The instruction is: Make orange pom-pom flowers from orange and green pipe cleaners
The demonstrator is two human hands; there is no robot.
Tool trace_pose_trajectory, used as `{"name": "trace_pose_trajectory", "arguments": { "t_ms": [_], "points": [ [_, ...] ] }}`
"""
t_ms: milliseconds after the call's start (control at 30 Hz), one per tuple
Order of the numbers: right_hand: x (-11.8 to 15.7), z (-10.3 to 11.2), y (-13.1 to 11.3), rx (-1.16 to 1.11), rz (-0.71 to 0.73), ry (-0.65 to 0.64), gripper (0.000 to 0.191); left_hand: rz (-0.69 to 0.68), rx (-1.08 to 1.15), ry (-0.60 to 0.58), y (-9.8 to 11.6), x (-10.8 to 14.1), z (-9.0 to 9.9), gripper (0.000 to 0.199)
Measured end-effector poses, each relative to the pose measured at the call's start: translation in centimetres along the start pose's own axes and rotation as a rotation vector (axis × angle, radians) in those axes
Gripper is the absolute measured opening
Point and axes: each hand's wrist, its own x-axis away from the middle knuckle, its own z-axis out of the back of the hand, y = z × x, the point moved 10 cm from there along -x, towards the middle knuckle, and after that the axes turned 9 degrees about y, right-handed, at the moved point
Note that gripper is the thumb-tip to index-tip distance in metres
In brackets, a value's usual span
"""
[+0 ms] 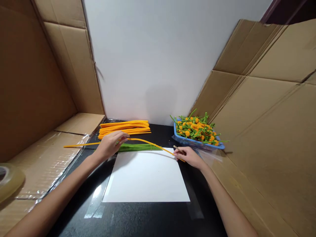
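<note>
A long orange pipe cleaner (145,141) bows through the air between my two hands. My left hand (112,143) pinches it partway along, and its free end sticks out to the left. Near its other end, my right hand (187,155) is closed on the pipe cleaner and also holds a thin brown stick (178,149). Below lies a white sheet of paper (148,177). Green pipe cleaners (140,147) lie along the sheet's far edge, partly hidden by my left hand. Behind that hand is a stack of orange pipe cleaners (123,127).
A blue basket (197,142) at the back right is heaped with orange pompom flowers on green stems (195,126). Cardboard walls (271,115) flank the black table (138,220). A tape roll (12,182) lies at far left. A white wall (153,59) stands behind.
</note>
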Motion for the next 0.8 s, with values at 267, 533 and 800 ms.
{"name": "trace_pose_trajectory", "arguments": {
  "t_ms": [267, 533, 800],
  "points": [
    [-0.1, -0.2, -3.0, -0.090, 0.065, 0.147, 0.027, -0.010, -0.033, 0.093, 1.5, 0.6, -0.6, 0.018],
    [2.9, -4.9, -11.1, -0.390, 0.163, 0.143, 0.025, 0.128, 0.409, 0.006, 12.3, 2.5, -4.7, 0.035],
    [2.5, -7.4, -8.7, -0.583, 0.034, 0.086, 0.037, 0.475, 0.553, 0.048, 8.3, 2.9, -4.2, 0.024]
  ]
}}
